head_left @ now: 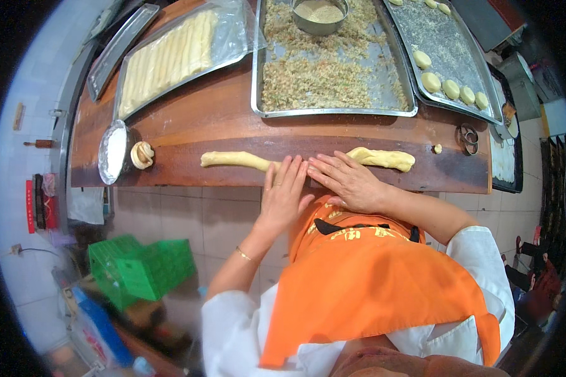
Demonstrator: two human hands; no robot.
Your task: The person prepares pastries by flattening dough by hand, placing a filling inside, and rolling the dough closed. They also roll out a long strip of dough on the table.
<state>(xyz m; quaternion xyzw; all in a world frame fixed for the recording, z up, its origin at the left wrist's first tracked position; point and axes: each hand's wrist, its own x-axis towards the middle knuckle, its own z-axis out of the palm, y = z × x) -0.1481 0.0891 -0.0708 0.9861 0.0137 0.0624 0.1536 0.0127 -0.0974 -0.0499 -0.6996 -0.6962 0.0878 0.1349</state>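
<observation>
A long pale-yellow dough rope [229, 159] lies along the front of the wooden table [295, 131], smooth at the left and thicker and uneven at the right end. My left hand [285, 191] rests flat on its middle, fingers stretched. My right hand [347, 182] lies just right of it, fingers also extended over the dough, which is hidden beneath them. To the left are a bowl of white powder [113, 154] and a coiled dough piece [142, 155]. A small dough lump [438, 149] and metal ring cutters [468, 139] sit to the right.
Along the back are a covered tray of dough strips [160, 66], a tray of crumbly filling [314, 88] holding a metal bowl [319, 25], and a floured tray with dough rounds [449, 60]. Green crates [151, 270] stand low at left. People [534, 276] are partly visible at far right.
</observation>
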